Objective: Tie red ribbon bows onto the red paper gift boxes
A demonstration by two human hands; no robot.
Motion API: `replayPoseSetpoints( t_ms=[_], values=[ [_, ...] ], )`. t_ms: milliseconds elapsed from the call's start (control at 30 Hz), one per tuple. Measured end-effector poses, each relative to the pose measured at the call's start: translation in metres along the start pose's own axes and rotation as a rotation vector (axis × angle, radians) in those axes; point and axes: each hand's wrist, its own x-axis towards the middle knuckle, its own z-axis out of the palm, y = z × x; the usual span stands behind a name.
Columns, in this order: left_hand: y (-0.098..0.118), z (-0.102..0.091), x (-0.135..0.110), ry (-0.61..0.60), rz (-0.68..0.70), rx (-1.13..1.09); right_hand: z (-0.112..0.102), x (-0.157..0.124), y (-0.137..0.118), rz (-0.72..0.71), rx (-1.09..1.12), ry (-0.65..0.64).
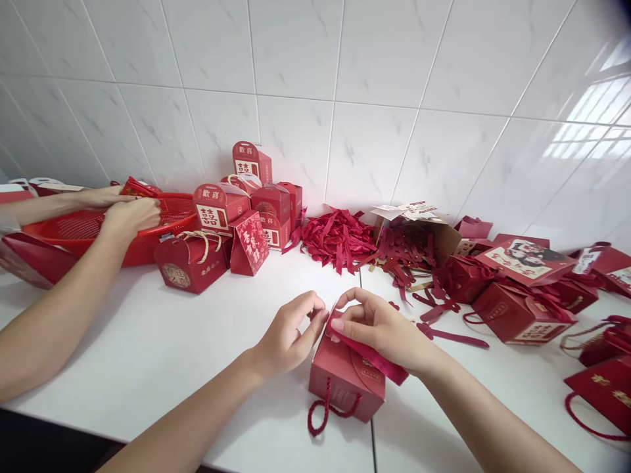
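A small red gift box (pixel 345 374) stands on the white table in front of me, a twisted red cord handle (pixel 323 418) hanging from its near side. Across its top lies a red satin ribbon (pixel 382 363). My right hand (pixel 382 328) is closed over the top of the box, thumb and fingers on the ribbon. At the box's far left edge, my left hand (pixel 293 332) has its thumb and forefinger pinched together. Whatever those fingertips hold is too small to make out.
A co-worker's hands (pixel 131 213) work over a red plastic basket (pixel 182 210) at left. Finished-looking red boxes (pixel 217 209) stack near the tiled wall. Behind my box lie a ribbon heap (pixel 338 236) and a carton (pixel 446 233) spilling red strips. More boxes (pixel 522 312) crowd the right.
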Motion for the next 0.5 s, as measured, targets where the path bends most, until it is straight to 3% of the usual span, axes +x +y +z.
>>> replayPoseSetpoints(
  t_ms=[67,167,267,333,400,500],
  values=[
    [-0.008,-0.007,0.004,0.001,-0.088,0.216,-0.003,-0.001,-0.005,-0.025,-0.01,0.082],
    [-0.028,-0.025,0.01,-0.002,-0.376,0.644,-0.013,-0.008,-0.018,-0.176,-0.085,0.302],
    [-0.043,-0.045,0.013,0.089,-0.474,0.788,-0.024,-0.025,-0.032,-0.31,-0.179,0.508],
    [-0.042,-0.051,0.016,0.207,-0.377,0.691,-0.031,-0.036,-0.036,-0.284,-0.263,0.559],
    [-0.033,-0.047,0.019,0.264,-0.271,0.366,-0.035,-0.046,-0.033,-0.182,-0.418,0.519],
    [-0.014,-0.024,0.017,0.067,-0.218,-0.184,-0.039,-0.053,-0.015,0.004,-0.674,0.339]
  ],
)
